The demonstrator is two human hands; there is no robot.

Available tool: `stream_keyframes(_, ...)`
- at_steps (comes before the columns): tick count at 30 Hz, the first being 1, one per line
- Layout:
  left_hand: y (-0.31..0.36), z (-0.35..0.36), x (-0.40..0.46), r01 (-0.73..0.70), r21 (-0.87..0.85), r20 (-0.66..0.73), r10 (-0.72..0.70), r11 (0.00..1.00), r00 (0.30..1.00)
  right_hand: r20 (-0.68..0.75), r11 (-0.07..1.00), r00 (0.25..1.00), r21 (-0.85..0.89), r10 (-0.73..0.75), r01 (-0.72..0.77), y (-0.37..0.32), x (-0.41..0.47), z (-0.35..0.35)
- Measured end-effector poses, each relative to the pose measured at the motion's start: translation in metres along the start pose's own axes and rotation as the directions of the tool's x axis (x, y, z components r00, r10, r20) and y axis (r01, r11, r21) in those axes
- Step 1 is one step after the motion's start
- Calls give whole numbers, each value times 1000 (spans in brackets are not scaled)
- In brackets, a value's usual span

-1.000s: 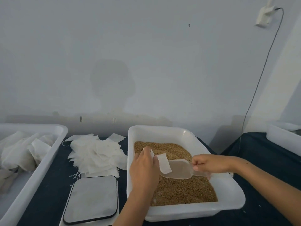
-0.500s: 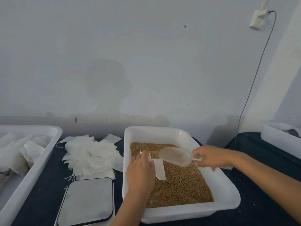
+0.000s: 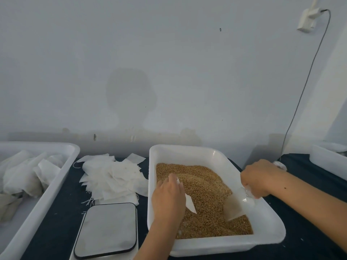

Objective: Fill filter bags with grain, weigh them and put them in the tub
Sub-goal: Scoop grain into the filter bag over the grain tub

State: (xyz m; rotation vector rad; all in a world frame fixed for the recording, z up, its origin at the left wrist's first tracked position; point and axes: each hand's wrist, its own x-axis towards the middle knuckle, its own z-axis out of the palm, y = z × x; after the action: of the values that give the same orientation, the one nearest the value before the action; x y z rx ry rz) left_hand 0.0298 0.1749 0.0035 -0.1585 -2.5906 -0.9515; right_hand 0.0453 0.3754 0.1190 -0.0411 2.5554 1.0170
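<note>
In the lower centre of the frame a white rectangular plastic tray (image 3: pixel 189 153) sits on a dark-covered table (image 3: pixel 54 228) and holds a bed of golden-brown grain (image 3: pixel 204 186). The person's left hand (image 3: pixel 168 197) reaches in from the bottom edge and hangs over the left part of the grain, its grip pinching a small white filter bag (image 3: pixel 190 204); one corner of the bag sticks out to the right of the hand, and another bit shows above the knuckles. The right hand (image 3: pixel 258 178) comes in from the right side, above the tray's right rim, its grip curled round the handle of a clear plastic scoop (image 3: pixel 234 207). The scoop tilts down, with its open mouth set into the grain near the tray's lower right corner.

Left of the tray, a loose heap of flat white empty filter bags (image 3: pixel 110 177) lies on the table, and just below it stands a flat square scale with a grey platform (image 3: pixel 107 228). At the left edge, a second white plastic tub (image 3: pixel 62 175) holds crumpled white bags (image 3: pixel 22 173). A further white container (image 3: pixel 326 162) shows at the right edge. A grey cable (image 3: pixel 308 76) runs down the pale wall (image 3: pixel 169 62) from a white fitting (image 3: pixel 308 20) in the upper right.
</note>
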Motion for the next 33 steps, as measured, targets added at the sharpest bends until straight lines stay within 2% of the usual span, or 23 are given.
stream_keyframes(3, -1, 0, 0, -16, 2, -10, 16, 1000, 1000, 27, 997, 997, -28, -76, 76, -5, 5, 5)
stream_keyframes(7, -2, 2, 2, -42, -15, -29, 42, 999, 999, -54, 966, 976, 142, -209, 215, -6, 7, 16)
stream_keyframes(10, -3, 3, 3, -80, -31, -31, 79, 996, 996, -95, 886, 950, 345, -297, 311, -21, 14, 30)
stream_keyframes(14, -2, 2, 12, -180, 14, 4, 180, 984, 984, -240, 749, 895, 490, -376, 446, -52, 23, 43)
stream_keyframes(18, -8, -7, 32, -361, 106, 101, 351, 927, 931, -292, 636, 887, 619, -358, 461, -67, 26, 54)
stream_keyframes(23, -17, -11, 49, -503, 177, 279, 447, 846, 850, -318, 478, 877, 744, -361, 467, -51, 15, 60)
stream_keyframes(25, -19, -8, 49, -554, 181, 302, 490, 813, 818, -344, 391, 879, 798, -331, 459, -38, 7, 58)
stream_keyframes(28, -21, -3, 44, -564, 136, 284, 514, 814, 810, -349, 306, 888, 846, -299, 436, -16, -5, 53)
stream_keyframes(30, -22, 0, 42, -559, 102, 267, 519, 823, 812, -356, 305, 895, 850, -269, 430, -4, -10, 51)
stream_keyframes(33, -22, 3, 41, -547, 74, 281, 509, 834, 814, -355, 368, 913, 836, -200, 406, 8, -14, 48)
